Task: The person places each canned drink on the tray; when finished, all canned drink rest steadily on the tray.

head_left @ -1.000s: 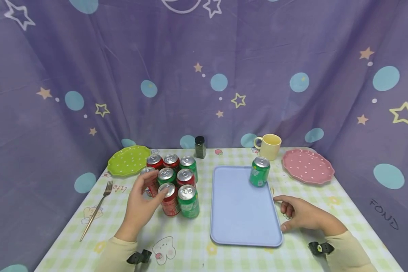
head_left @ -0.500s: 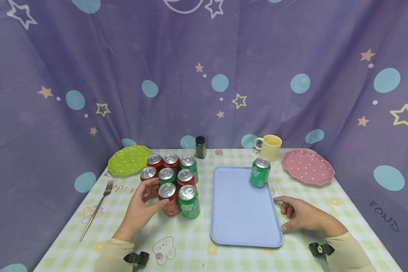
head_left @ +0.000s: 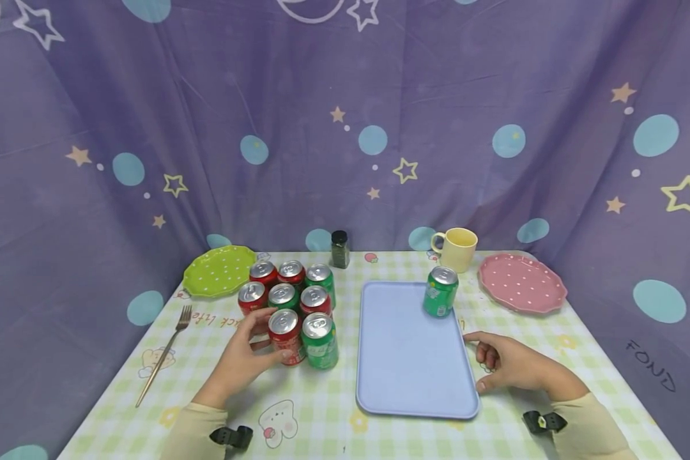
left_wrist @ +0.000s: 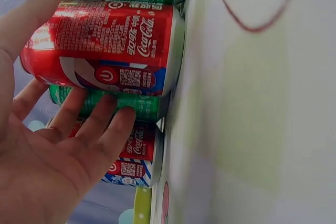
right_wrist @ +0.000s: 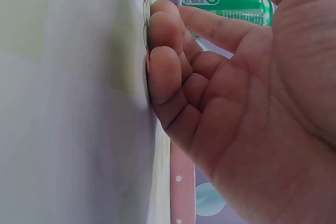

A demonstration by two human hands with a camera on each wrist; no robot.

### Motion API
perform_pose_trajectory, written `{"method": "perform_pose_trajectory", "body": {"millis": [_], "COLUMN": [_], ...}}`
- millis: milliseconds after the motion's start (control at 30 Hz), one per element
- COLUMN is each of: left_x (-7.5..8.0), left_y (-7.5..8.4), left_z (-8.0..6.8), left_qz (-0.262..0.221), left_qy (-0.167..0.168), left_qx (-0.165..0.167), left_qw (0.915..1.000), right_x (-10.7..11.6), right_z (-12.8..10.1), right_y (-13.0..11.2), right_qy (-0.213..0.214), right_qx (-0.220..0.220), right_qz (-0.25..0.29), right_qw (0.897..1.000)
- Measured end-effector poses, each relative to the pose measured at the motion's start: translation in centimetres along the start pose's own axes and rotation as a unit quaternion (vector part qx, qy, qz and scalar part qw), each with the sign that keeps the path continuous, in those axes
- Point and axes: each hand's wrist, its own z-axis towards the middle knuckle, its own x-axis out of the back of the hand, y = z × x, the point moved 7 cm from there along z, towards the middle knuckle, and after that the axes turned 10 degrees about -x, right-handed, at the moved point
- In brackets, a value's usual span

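Red Coca-Cola cans and green soda cans stand upright in a tight group at left. My left hand (head_left: 244,358) is around the front-left Coca-Cola can (left_wrist: 105,45), thumb on its near side and spread fingers (left_wrist: 97,119) on its left; a firm grip is not visible. Touching that can is a green soda can (head_left: 319,342). A light blue tray (head_left: 414,370) lies right of the group, with one green soda can (head_left: 440,294) upright at its far right corner. My right hand (head_left: 514,364) rests on the table, index finger and thumb at the tray's right edge, other fingers loosely curled.
A fork (head_left: 163,358) and a green dotted plate (head_left: 218,273) lie at left. Along the back stand a black-capped spice jar (head_left: 339,250) and a yellow mug (head_left: 458,250). A pink dotted plate (head_left: 521,282) is at the right. A checked cloth (head_left: 316,421) covers the table.
My left hand has lowered from over the cans to beside the front-left Coca-Cola can, its thumb going down the can's near side. The cans, tray and right hand have not moved.
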Motion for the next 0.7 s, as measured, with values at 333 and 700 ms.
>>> {"method": "perform_pose_trajectory", "body": {"millis": [333,700], "left_x": [-0.7,-1.2], "left_y": [0.0,0.2], "left_z": [0.0,0.0], "left_qz": [-0.024,0.045], "left_qy": [-0.007,0.024], "left_qx": [-0.003,-0.014], "left_qw": [0.9997,0.9986], "right_x": [0.0,0.0], "right_z": [0.0,0.0], "right_y": [0.0,0.2], "right_qy": [0.004,0.001], "right_qx": [0.009,0.011], "right_qz": [-0.002,0.007], "right_qw": [1.0,1.0]}}
